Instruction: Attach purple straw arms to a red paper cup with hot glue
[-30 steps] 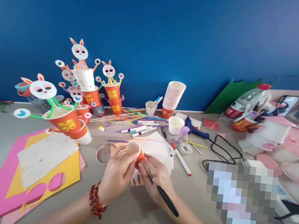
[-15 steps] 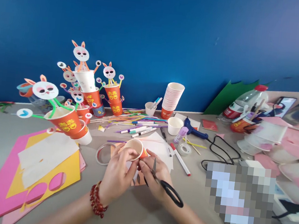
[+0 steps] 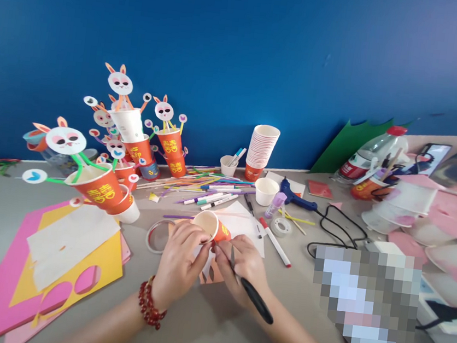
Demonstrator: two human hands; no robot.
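A red-orange paper cup (image 3: 224, 230) with yellow lettering and a white inside lies tilted between my hands, its mouth turned to the left. My left hand (image 3: 184, 254), a red bead bracelet at its wrist, is closed on the cup's rim. The scissors (image 3: 257, 300) with black handles rest across my right hand (image 3: 245, 264), the handles pointing back over the wrist. The fingertips of that hand press at the lower side of the cup, close to the left fingertips. What lies between the fingertips is too small to make out. Below the cup is an orange sheet with dark shapes (image 3: 212, 274).
Rabbit-faced cup figures (image 3: 100, 187) stand at the left behind coloured paper sheets (image 3: 113, 263). Pipe cleaners, markers, a tape roll (image 3: 159, 236), and a stack of cups (image 3: 263, 148) lie toward the wall. A blue glue gun (image 3: 297, 197) trails its black cord rightward.
The cup has turned, showing more of its red outer side on the right. The scissors have rolled in my right hand, so the handle loops now appear edge-on.
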